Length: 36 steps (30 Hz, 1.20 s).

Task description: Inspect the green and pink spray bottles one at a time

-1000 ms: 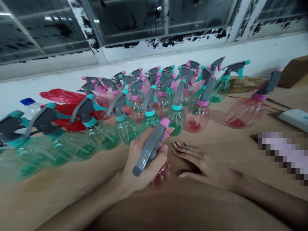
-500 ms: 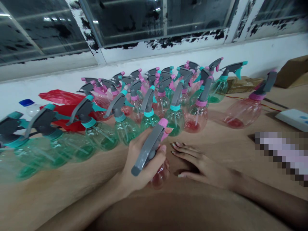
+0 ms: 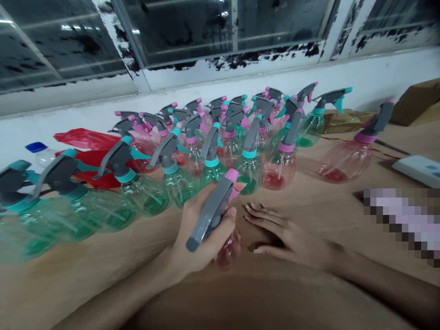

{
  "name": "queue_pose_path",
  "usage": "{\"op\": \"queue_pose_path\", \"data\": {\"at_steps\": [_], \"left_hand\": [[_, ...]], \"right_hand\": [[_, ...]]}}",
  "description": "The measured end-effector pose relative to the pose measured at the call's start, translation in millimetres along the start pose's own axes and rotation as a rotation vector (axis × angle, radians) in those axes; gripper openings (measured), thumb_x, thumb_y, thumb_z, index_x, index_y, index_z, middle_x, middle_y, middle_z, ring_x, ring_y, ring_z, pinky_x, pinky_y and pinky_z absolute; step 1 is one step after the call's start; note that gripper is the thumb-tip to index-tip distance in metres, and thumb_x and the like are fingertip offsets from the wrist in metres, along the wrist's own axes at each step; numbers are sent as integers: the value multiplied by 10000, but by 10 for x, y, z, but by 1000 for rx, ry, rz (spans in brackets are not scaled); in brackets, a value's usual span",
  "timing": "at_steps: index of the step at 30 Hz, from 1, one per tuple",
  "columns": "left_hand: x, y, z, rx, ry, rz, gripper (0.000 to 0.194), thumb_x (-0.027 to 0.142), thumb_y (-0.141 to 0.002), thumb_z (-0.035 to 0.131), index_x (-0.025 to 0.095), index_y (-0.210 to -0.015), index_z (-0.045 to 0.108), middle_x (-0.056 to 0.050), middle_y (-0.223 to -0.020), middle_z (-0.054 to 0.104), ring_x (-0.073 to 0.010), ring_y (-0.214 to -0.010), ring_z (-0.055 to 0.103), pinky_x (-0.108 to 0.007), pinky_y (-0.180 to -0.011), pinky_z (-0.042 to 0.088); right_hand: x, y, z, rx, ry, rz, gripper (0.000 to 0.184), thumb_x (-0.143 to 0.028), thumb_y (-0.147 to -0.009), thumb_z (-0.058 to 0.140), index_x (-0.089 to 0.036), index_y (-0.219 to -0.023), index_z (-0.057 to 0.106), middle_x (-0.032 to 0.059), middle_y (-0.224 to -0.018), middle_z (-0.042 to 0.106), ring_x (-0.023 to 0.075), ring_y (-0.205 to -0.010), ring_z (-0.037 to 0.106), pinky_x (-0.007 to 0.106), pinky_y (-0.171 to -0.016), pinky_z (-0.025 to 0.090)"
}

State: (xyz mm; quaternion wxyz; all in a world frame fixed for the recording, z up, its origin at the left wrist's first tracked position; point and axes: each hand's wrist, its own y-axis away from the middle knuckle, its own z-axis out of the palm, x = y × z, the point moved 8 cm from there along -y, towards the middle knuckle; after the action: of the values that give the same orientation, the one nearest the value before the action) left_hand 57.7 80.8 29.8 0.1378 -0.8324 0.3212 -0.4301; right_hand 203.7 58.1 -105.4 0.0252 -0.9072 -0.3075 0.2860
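My left hand [image 3: 202,224] is closed around the neck of a pink spray bottle [image 3: 225,256] with a grey head and a pink nozzle. The bottle stands near the table's front edge, its nozzle pointing away from me, and my fingers hide its collar. Just right of it, my right hand [image 3: 282,231] lies flat on the tabletop [image 3: 330,215], fingers stretched out and holding nothing. Directly beyond my left hand stand a green spray bottle [image 3: 249,176] with a turquoise collar and a pink spray bottle [image 3: 280,172].
Several green and pink spray bottles crowd the table toward the wall, with a green row [image 3: 146,197] along the left. A red plastic bag [image 3: 92,140] lies behind that row. At right are a lone pink bottle [image 3: 347,158], a white box-like device [image 3: 419,169] and a cardboard box [image 3: 417,103].
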Motion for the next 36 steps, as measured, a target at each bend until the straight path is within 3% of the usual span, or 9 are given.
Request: {"op": "queue_pose_path", "data": {"at_steps": [14, 18, 23, 28, 36], "left_hand": [[24, -12, -5, -4, 29, 17, 128, 148, -776, 488, 261, -767, 546, 16, -724, 568, -142, -559, 544, -284, -557, 496], [26, -20, -1, -78, 47, 2, 114, 164, -767, 505, 258, -793, 565, 27, -656, 550, -145, -511, 524, -287, -524, 490], [27, 0, 10, -133, 82, -1, 123, 166, -760, 497, 250, -807, 575, -9, -786, 637, -190, -692, 636, -313, -623, 525], [7, 3, -10, -44, 11, -6, 105, 193, -782, 514, 268, -824, 574, 20, -676, 577, -157, -565, 559, -297, -557, 506], [23, 18, -4, 30, 2, 29, 123, 186, -770, 494, 272, -808, 574, 21, -669, 553, -154, -552, 537, -308, -544, 496]], "right_hand": [[-2, -3, 11, -24, 31, -8, 673, -517, -869, 533, -265, -1445, 293, 38, -1509, 304, 239, -1381, 279, 482, -1125, 264], [-2, -4, 12, -27, 39, -7, 665, -527, -868, 527, -251, -1436, 317, 35, -1506, 317, 229, -1380, 281, 472, -1131, 256], [-18, -11, -3, -34, 41, 10, 663, -536, -871, 517, -247, -1434, 323, 39, -1503, 325, 227, -1378, 285, 460, -1132, 259], [-38, -17, -18, -15, 35, 8, 675, -540, -865, 524, -248, -1436, 316, 50, -1491, 346, 234, -1376, 291, 479, -1123, 269], [-9, -9, -4, 10, 21, -9, 690, -534, -854, 544, -255, -1439, 307, 51, -1489, 353, 241, -1368, 309, 486, -1116, 283]]}}
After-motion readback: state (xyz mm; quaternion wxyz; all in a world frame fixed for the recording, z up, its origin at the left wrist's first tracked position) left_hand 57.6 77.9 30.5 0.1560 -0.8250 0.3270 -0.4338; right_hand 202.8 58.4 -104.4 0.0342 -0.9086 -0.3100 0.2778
